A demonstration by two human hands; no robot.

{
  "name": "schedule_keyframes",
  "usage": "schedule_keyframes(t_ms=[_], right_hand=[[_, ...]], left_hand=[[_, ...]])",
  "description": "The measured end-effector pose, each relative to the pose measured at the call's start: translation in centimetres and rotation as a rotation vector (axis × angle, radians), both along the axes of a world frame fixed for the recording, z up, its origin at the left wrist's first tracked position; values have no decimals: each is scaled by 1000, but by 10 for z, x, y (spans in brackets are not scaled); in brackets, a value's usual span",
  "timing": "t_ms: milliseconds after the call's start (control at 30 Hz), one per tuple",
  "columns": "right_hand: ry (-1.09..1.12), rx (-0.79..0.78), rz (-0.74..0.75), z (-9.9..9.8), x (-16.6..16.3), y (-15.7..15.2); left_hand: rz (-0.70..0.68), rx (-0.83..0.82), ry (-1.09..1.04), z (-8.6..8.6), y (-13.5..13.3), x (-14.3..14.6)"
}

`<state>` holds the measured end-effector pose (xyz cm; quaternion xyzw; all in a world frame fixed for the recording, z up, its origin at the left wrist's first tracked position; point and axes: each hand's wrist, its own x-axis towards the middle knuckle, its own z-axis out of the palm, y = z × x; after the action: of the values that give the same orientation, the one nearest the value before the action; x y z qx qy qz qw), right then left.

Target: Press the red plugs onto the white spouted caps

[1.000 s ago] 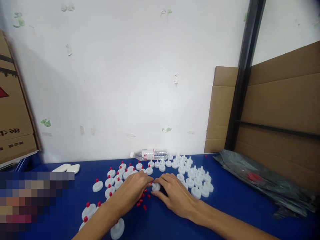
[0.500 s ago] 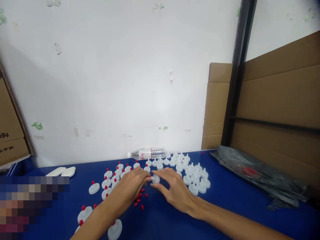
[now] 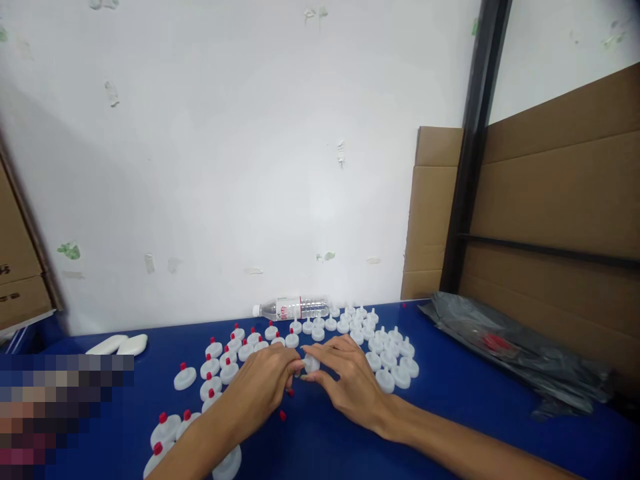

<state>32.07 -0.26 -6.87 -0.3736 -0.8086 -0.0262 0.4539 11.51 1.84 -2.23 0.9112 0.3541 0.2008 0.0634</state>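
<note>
Both hands meet over the middle of a blue table [image 3: 450, 407]. My right hand [image 3: 353, 383] pinches a white round lid with a spout [image 3: 311, 364] between thumb and fingers. My left hand [image 3: 263, 387] is closed at the lid's left side, fingertips against it; what they pinch is hidden. Small red caps [image 3: 283, 415] lie loose under my left hand. To the left stand several white lids with red caps [image 3: 214, 348]. To the right stand several white lids without caps [image 3: 390, 353].
A clear water bottle [image 3: 293, 308] lies on its side against the white wall. A black plastic bag [image 3: 505, 350] lies at the right before cardboard sheets [image 3: 550, 213]. Two white oval pieces [image 3: 117, 345] lie at the far left. A blurred patch [image 3: 65, 407] covers the lower left.
My hands have lifted the white lid a little off the table and closed tighter on it. The camera has shifted slightly, so everything sits a bit further left in view.
</note>
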Motion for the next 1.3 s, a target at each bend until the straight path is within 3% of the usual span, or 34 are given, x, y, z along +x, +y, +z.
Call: schedule_keyframes(t_ms=[200,533,833,1100,1300], right_hand=[[-44,-20,-4,2,-1,-3],[-110,-197,-48,5,-7,1],[-137,-195,-126,11,-7,-4],[-86,-156,-166,8,-8,-2],[-85,-138,-174,12,-7,-3]], left_hand=[[64,26,22,-4,-1,1],[110,121,79,-4,14,-2],[227,203,-7,14,33,-25],[22,150,150,21,68,8],[22,173,304,19,78,15]])
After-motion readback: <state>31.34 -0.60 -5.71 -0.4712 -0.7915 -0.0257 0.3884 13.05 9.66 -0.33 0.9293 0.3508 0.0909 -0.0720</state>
